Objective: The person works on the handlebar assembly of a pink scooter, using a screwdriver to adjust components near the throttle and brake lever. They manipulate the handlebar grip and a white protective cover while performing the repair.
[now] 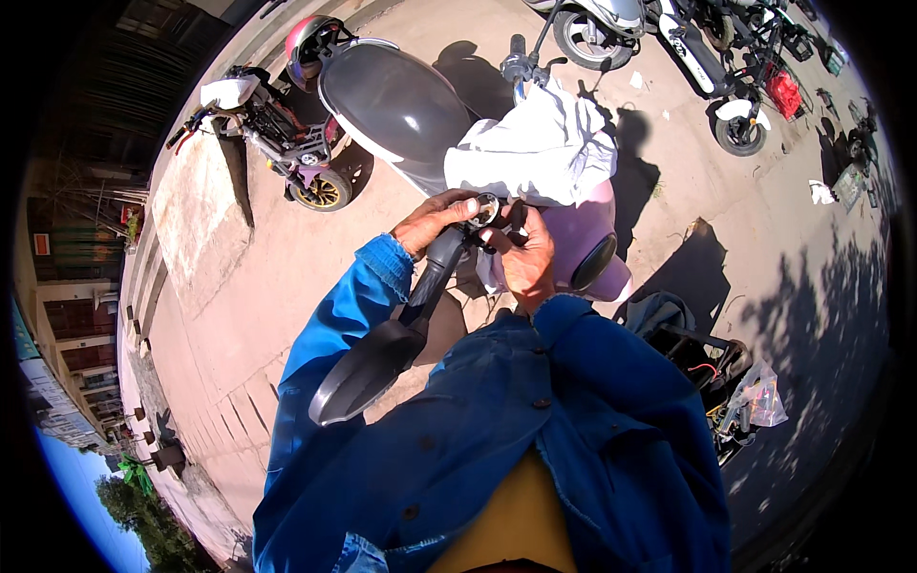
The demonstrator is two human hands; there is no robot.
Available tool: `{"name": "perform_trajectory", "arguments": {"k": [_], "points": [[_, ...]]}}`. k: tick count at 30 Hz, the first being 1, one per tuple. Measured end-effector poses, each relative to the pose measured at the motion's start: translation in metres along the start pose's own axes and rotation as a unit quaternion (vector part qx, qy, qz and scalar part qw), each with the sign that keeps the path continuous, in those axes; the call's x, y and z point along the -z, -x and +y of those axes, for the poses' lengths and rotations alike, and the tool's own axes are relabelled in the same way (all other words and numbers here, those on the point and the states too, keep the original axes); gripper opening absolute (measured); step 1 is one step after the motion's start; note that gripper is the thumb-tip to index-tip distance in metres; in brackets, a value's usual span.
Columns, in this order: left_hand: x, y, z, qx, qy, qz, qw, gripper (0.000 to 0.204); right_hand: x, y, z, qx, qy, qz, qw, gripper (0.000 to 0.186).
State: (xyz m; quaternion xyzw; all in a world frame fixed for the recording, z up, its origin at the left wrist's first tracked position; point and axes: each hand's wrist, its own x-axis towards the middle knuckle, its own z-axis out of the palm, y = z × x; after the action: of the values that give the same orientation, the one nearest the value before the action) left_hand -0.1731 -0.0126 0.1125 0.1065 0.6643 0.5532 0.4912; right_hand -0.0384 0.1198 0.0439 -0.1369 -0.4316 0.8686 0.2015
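My left hand [435, 224] is closed around a round, silver-rimmed fitting [485, 209] at the end of a dark handlebar part, its thumb along the rim. From the other side my right hand [525, 253] closes on the same fitting, with a small dark piece [517, 218] by its fingers; what that piece is I cannot make out. Below my left hand a black rear-view mirror [368, 374] juts toward me on its stem. The work sits at the near side of a pink scooter [581, 224], partly draped with a white cloth [535, 143].
The scooter's dark grey seat [396, 100] lies beyond my left hand, with a red helmet [310, 48] behind it. A stripped-down small motorbike [296, 143] stands at left. More scooters [693, 57] are parked far right. A clear plastic bag [761, 396] hangs on a vehicle at lower right.
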Motion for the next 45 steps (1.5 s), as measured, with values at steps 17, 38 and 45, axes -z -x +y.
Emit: {"name": "perform_trajectory", "arguments": {"k": [17, 38, 45], "points": [[-0.004, -0.023, 0.005, -0.093, -0.087, -0.113, 0.985, 0.08, 0.0, 0.008, -0.059, -0.104, 0.161, -0.018, 0.981, 0.039], [-0.003, -0.025, 0.002, -0.093, -0.102, -0.122, 0.983, 0.056, 0.025, 0.021, -0.115, -0.018, 0.506, 0.04, 0.862, 0.019], [0.0, -0.029, -0.003, -0.104, -0.099, -0.127, 0.981, 0.057, 0.025, 0.023, -0.105, -0.023, 0.499, 0.076, 0.863, 0.021]]}}
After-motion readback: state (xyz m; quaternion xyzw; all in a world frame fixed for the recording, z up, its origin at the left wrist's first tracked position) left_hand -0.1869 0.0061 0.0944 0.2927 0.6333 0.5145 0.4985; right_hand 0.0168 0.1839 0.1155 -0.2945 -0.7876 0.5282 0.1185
